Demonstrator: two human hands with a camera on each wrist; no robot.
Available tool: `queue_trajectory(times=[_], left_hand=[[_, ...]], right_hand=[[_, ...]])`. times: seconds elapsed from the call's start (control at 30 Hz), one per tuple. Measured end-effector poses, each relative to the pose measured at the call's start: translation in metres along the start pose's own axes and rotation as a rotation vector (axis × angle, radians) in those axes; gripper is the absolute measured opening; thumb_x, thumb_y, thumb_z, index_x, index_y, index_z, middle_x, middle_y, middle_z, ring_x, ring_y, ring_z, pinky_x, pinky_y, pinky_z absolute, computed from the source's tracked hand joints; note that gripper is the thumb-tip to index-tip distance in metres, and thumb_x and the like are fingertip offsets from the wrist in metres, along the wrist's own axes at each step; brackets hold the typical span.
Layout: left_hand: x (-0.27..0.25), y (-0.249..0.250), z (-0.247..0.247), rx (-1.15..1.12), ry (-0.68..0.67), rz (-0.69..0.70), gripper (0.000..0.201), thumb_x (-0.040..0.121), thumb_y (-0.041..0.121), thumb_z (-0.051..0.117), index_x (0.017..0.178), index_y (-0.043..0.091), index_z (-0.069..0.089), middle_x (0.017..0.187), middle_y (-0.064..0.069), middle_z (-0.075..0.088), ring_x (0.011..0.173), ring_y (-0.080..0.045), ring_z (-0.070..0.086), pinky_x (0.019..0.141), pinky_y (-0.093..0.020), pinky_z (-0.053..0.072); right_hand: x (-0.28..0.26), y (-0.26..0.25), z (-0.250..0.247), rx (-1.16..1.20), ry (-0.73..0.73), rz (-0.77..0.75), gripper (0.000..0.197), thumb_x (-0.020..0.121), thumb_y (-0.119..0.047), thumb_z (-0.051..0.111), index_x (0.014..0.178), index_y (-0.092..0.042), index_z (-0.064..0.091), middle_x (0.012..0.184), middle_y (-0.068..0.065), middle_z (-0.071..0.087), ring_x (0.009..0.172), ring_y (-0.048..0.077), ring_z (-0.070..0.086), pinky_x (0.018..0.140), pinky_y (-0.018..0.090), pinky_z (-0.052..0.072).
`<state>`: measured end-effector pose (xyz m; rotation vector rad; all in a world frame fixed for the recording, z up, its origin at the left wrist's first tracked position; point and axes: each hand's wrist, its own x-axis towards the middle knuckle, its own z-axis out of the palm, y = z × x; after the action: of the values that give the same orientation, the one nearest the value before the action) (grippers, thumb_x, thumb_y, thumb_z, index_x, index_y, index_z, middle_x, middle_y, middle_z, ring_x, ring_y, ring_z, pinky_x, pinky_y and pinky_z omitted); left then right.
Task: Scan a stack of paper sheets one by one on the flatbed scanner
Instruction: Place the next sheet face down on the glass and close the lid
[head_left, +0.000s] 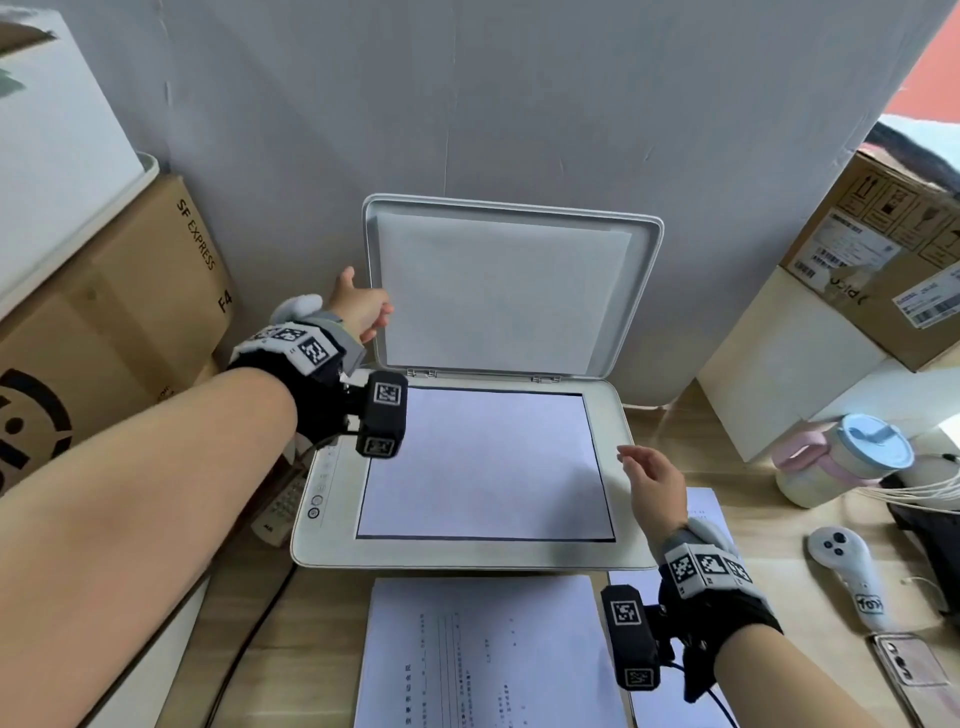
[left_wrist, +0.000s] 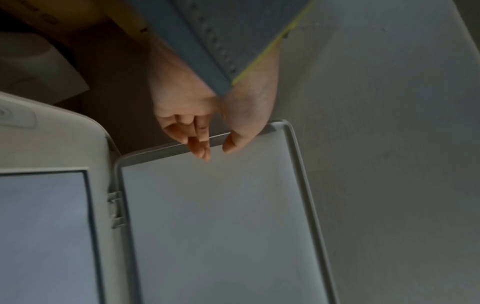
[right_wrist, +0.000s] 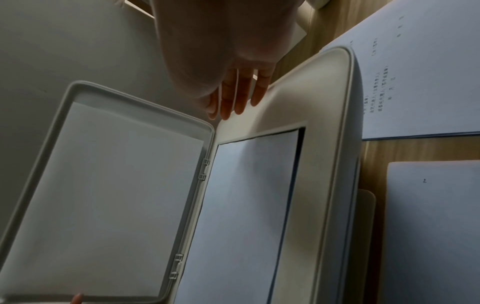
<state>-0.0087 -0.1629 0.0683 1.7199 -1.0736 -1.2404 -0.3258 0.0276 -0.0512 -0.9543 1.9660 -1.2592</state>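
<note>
The scanner (head_left: 621, 467) is shown with its lid (head_left: 511, 283) raised upright. A sheet (head_left: 483, 462) is laid flat on the scanner glass. The lid's left edge is met by the left hand (head_left: 358, 306), fingers loosely curled; whether it is gripped cannot be told. The right hand (head_left: 654, 486) is held over the scanner's right border, fingers straight and relaxed. A stack of printed sheets (head_left: 488, 654) is placed just in front of the scanner.

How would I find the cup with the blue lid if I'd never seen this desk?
Start at the big cream flatbed scanner with its lid up in the middle of the wooden desk, then look right. Just past the white box stands a pale cream tumbler with a round blue lid and pink handle. Nothing else there is cup-shaped; nearby lie a white controller and cables.
</note>
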Motion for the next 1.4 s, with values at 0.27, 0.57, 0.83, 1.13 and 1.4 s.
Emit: queue_trajectory(times=[0.27, 0.57, 0.83, 1.13, 1.4], left_hand=[[0.005, -0.001, -0.015, -0.237, 0.052, -0.025, 0.03, 0.09, 0.007, 0.033, 0.111, 0.02, 0.048, 0.053, 0.002, 0.065, 0.038, -0.006, 0.051, 0.036, -0.008, 0.032], [-0.034, -0.056, -0.042, -0.197, 0.0, -0.025, 0.036, 0.097, 0.025, 0.034, 0.071, 0.012, 0.056, 0.036, -0.003, 0.056, 0.025, -0.007, 0.044, 0.034, -0.009, 0.029], [-0.054, -0.128, -0.048, 0.043, 0.081, 0.017, 0.024, 0.09, 0.011, 0.047, 0.074, 0.012, 0.065, 0.07, -0.016, 0.061, 0.06, -0.023, 0.061, 0.053, -0.021, 0.043], [-0.071, -0.166, -0.059, 0.377, 0.05, -0.177, 0.031, 0.094, 0.015, 0.05, 0.115, -0.004, 0.062, 0.114, -0.021, 0.062, 0.094, -0.027, 0.054, 0.071, -0.025, 0.037], [-0.067, -0.175, -0.05, 0.263, 0.121, -0.212, 0.033, 0.092, 0.012, 0.057, 0.115, -0.01, 0.061, 0.095, -0.023, 0.066, 0.078, -0.024, 0.052, 0.064, -0.025, 0.037]], right_hand=[[-0.002, -0.007, -0.014, 0.212, 0.008, 0.105, 0.021, 0.095, -0.005, 0.042, 0.094, -0.008, 0.062, 0.075, 0.005, 0.062, 0.068, 0.015, 0.057, 0.063, 0.022, 0.043], [-0.008, -0.028, -0.027, 0.473, -0.031, 0.172, 0.045, 0.1, -0.039, 0.029, 0.086, -0.012, 0.062, 0.065, 0.003, 0.062, 0.061, 0.015, 0.055, 0.065, 0.027, 0.042], [-0.017, -0.032, -0.031, 0.514, 0.079, 0.217, 0.022, 0.095, -0.026, 0.045, 0.078, -0.014, 0.055, 0.074, 0.005, 0.051, 0.062, 0.018, 0.05, 0.052, 0.02, 0.046], [-0.035, 0.019, -0.035, -0.04, 0.164, 0.211, 0.028, 0.08, -0.027, 0.05, 0.062, -0.008, 0.06, 0.061, 0.005, 0.041, 0.067, 0.023, 0.036, 0.064, 0.031, 0.03], [-0.03, 0.018, -0.042, -0.124, 0.222, 0.207, 0.021, 0.087, -0.016, 0.047, 0.082, -0.012, 0.067, 0.071, 0.004, 0.059, 0.071, 0.024, 0.049, 0.058, 0.028, 0.035]])
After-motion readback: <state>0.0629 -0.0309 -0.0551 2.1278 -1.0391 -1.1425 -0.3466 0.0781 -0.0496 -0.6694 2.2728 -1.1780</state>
